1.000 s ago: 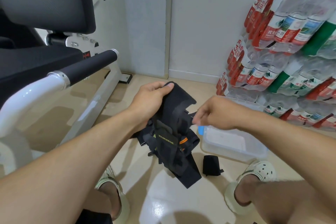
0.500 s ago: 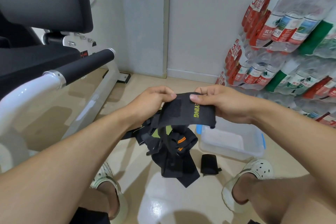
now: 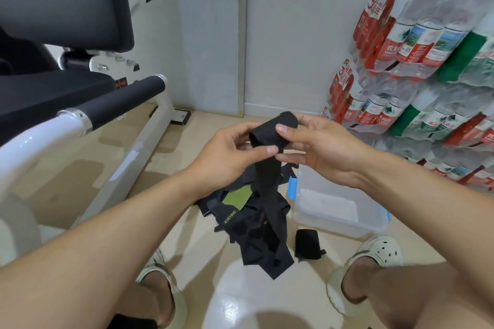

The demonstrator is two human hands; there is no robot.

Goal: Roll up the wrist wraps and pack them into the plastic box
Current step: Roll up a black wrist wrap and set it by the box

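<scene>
Head view: both hands meet at the centre, above the floor (image 3: 80, 168). The left hand (image 3: 227, 152) and the right hand (image 3: 318, 147) pinch between thumbs and fingers the rolled top end of one black wrap (image 3: 270, 168). The small roll sits between the two hands, and the loose tail hangs straight down to 6 o'clock. Under it a pile (image 3: 248, 224) of other black wraps lies on the floor. The clear plastic box (image 3: 339, 211) stands open at 4 o'clock from the hands, just beside the pile. One rolled wrap (image 3: 307, 244) lies on the floor in front of the box. Bottle packs (image 3: 417, 67) are stacked at 2 o'clock, a bench (image 3: 80, 115) at 10 o'clock.
</scene>
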